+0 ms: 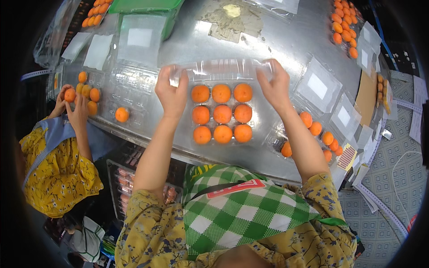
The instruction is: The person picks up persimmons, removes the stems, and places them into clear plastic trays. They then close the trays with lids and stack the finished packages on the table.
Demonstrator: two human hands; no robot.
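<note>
In front of me a clear plastic clamshell tray [211, 104] holds round orange fruits [222, 114], set in three even rows. Its hinged clear lid [219, 69] stands raised along the far side. My left hand [172, 90] pinches the lid's left corner between thumb and fingers. At the opposite corner, my right hand [274, 82] grips the lid the same way. Both hands are apart from the fruits. Under my right forearm lies another clear tray [276, 138], partly hidden, with an orange fruit [286, 149] in it.
A co-worker's hands [75, 104] handle orange fruits at the left. Nearby is a clear tray [134, 100] with one fruit. A green crate [144, 6], a wet cardboard scrap [231, 21] and lined trays [316, 83] lie on the metal table [187, 43]. Stacked packed trays [124, 181] stand below its edge.
</note>
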